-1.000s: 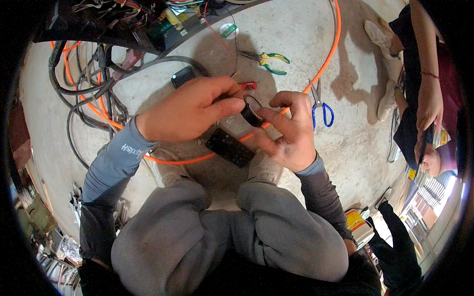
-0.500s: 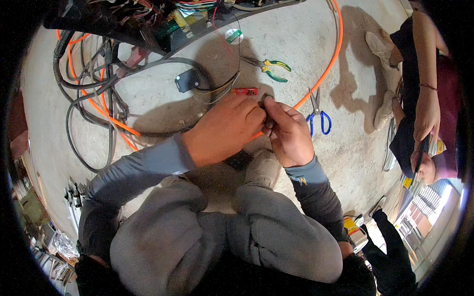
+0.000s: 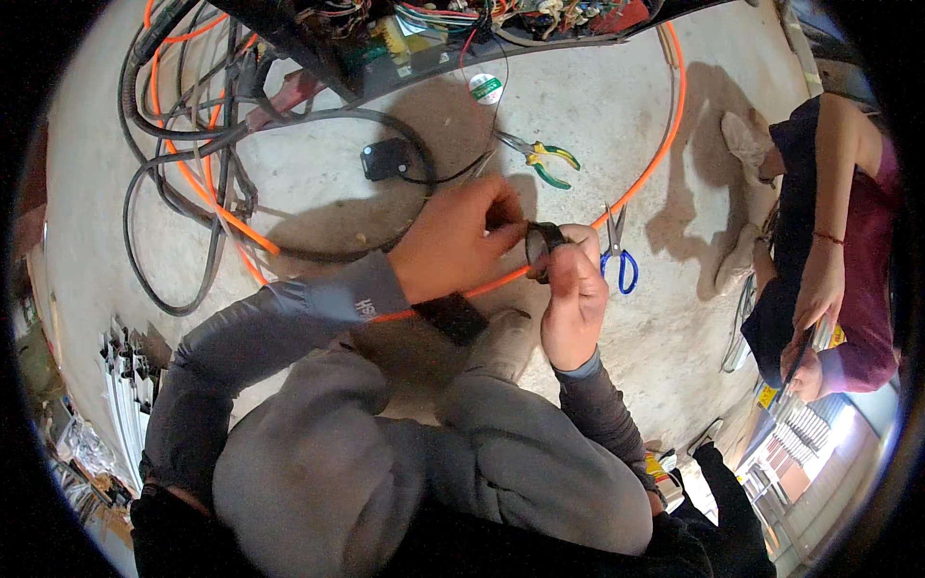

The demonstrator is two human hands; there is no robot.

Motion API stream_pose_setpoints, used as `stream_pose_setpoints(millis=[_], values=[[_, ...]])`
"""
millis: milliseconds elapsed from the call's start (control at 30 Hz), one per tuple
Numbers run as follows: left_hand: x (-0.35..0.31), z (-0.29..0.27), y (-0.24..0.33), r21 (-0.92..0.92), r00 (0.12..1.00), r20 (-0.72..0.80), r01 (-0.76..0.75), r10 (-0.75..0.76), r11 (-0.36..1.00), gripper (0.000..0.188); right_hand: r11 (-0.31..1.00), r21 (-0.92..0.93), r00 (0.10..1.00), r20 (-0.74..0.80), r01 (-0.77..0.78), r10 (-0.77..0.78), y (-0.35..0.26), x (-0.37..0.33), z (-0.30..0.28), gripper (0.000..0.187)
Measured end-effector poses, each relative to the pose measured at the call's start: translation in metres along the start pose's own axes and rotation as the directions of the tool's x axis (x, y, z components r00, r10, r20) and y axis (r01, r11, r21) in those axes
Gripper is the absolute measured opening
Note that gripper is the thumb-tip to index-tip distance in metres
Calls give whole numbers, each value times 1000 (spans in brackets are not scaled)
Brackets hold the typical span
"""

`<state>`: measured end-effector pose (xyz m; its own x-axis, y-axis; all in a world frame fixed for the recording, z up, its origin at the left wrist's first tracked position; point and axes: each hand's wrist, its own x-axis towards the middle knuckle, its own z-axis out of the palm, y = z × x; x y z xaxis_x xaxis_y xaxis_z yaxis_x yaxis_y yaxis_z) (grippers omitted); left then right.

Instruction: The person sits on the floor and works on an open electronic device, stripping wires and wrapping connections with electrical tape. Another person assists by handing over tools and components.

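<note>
My right hand (image 3: pixel 575 308) holds a roll of black tape (image 3: pixel 536 252) on edge between thumb and fingers. Close to the roll's left side, my left hand (image 3: pixel 461 239) is curled with thumb and fingertips together; whatever is in that pinch is too small to make out. Thin wires (image 3: pixel 480 166) run down from a black box-shaped part (image 3: pixel 386 160) and the open machine to behind my left hand. Beneath both hands passes an orange hose (image 3: pixel 498 281). Pliers with green-yellow grips (image 3: pixel 545 158) lie beyond my hands, and blue-handled scissors (image 3: pixel 618 256) lie right of my right hand.
An open chassis (image 3: pixel 434 48) full of wiring stands at the far edge. Tangled black cables (image 3: pixel 135 207) and hose cover the floor at left. A round white-green label (image 3: pixel 486 89) lies near the chassis. Another person (image 3: pixel 829 222) is at the right. A dark flat piece (image 3: pixel 451 319) lies by my shoe.
My hands have drawn slightly apart, and the tape roll now shows in my right hand. A red piece beside my left hand is now out of sight. The whole view has shifted a little.
</note>
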<state>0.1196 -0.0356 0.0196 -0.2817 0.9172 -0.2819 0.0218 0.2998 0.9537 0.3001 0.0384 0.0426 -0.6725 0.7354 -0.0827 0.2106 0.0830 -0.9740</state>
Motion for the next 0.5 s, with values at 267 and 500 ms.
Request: stream_pose_setpoints(millis=[267,500], values=[[8,-11,-13,176,943,55,-332,327,927,20,953,-250,985,59,174,-164,-7,-1,-1,18],[4,-20,-9,-85,970,244,20,1,996,25,844,-407,934,76,350,-350,-4,6,-6,15]])
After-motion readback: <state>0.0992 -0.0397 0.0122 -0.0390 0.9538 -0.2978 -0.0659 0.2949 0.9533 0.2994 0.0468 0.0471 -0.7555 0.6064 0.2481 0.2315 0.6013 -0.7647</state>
